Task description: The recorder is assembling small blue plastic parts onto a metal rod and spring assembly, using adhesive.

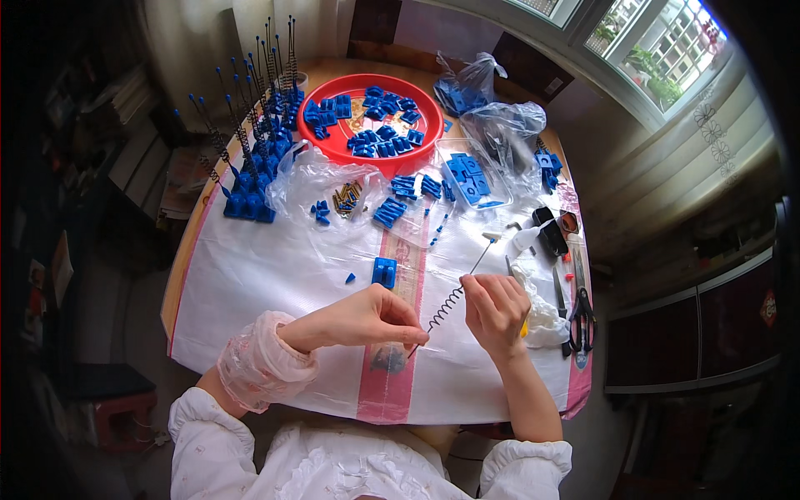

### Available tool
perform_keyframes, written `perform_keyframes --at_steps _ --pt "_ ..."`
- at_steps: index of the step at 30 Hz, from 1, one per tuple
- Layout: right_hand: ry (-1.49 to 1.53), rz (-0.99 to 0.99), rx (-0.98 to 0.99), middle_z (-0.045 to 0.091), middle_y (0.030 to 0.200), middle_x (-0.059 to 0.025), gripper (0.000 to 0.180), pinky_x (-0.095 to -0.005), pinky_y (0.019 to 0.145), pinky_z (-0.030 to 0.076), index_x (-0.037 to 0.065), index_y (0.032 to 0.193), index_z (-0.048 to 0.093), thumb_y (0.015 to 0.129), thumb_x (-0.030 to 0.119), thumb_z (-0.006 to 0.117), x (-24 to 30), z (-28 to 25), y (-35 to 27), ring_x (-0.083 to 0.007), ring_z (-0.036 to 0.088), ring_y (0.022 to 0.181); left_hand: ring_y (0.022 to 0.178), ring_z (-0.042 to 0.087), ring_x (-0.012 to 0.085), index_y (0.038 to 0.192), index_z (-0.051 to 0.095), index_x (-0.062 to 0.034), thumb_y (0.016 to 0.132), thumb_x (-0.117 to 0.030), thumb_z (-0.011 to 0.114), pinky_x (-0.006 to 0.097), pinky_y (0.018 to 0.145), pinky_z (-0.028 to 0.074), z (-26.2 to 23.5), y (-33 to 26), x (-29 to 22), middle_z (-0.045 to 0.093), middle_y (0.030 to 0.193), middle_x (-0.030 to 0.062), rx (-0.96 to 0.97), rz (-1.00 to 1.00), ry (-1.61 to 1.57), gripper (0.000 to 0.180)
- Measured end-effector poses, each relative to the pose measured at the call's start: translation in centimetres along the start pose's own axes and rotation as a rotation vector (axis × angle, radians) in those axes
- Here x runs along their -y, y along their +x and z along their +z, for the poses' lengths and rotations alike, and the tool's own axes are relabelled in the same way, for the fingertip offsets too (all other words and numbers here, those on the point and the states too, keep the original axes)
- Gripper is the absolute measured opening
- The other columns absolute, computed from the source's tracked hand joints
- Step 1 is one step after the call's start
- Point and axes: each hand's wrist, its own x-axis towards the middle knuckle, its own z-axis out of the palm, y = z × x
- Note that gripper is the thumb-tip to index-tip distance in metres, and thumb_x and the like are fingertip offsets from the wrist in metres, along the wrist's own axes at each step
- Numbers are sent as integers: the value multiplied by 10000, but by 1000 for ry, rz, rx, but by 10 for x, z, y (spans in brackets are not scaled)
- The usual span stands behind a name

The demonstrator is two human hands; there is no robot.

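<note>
Between my hands runs a thin dark wire with a coiled spring section (445, 310) in its middle, slanting up to the right. My left hand (385, 318) pinches it near the lower end, just below the coils. My right hand (495, 310) has its fingers closed on the wire above the coils. Past my right fingers the straight part rises to a small pale tip at a white piece; whether they touch I cannot tell. Beyond my left hand lie a blue plastic block (384, 272) and a small blue cone-shaped piece (350, 278).
Finished-looking blue bases with upright spring wires (250, 187) crowd the far left. A red round tray (371, 159) holds blue parts. Brass-coloured pieces (347, 198) lie on a plastic bag. A clear box (472, 177) contains blue plates. Black scissors (582, 321) rest at the right edge.
</note>
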Motion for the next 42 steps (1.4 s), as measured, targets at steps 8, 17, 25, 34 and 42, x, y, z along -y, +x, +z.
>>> perform_keyframes --at_steps 8,17,25,34,42 --pt "490 620 -235 669 782 -71 202 -260 597 481 6 1027 642 841 -28 712 9 7 -8 -133 611 632 738 594 45 982 716 -18 902 -122 705 204 661 474 0 5 12 693 822 6 -222 184 149 131" --pt "1489 1042 -37 596 744 -54 176 -246 575 404 -33 1019 636 997 130 573 5 12 -8 -93 491 609 623 531 66 940 720 -34 876 -107 713 229 542 413 -5 0 -2 680 774 12 -413 339 495 97" --pt "1515 1156 -248 617 766 -56 137 -246 579 409 -20 991 647 985 104 588 -4 11 -9 -96 507 615 689 660 158 929 733 -3 842 -71 723 273 632 508 -58 -27 -17 718 844 109 -749 263 764 111" --pt "1532 1177 -160 613 764 -59 130 -252 579 409 -22 986 649 981 92 587 1 19 -13 -98 506 615 742 694 252 863 732 9 730 -79 770 343 720 539 -53 -22 11 711 814 146 -749 11 957 164" --pt "1528 1146 -187 614 743 -63 121 -253 574 414 -25 988 649 976 82 593 2 15 -11 -100 519 617 740 702 217 853 713 32 759 -36 736 292 704 548 -57 -19 3 711 810 142 -743 52 975 118"
